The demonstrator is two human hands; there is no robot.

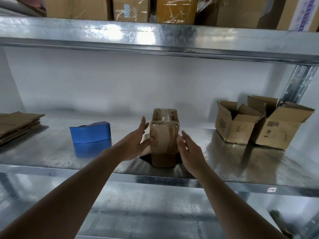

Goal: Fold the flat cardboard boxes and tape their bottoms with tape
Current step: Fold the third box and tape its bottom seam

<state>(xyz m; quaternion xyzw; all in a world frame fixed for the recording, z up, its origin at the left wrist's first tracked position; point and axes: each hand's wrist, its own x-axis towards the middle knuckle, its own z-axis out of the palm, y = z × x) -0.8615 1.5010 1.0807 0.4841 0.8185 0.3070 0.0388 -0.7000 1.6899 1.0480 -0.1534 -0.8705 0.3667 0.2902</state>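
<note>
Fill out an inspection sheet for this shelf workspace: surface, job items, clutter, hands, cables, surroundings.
Surface: shiny metal shelf, reflective.
Job's things: taped box stands mid-shelf, its taped end up; blue tape dispenser to its left, apart from it; stack of flat boxes at the far left edge.
Clutter: two open boxes at the right, flaps up, touching each other.
Hands: left hand has straight fingers, its thumb against the box's left side; right hand is open beside the box's right side, contact unclear.
Cables: nothing seen.
Surroundings: white back wall; upper shelf loaded with taped cartons; another shelf level below.
</note>
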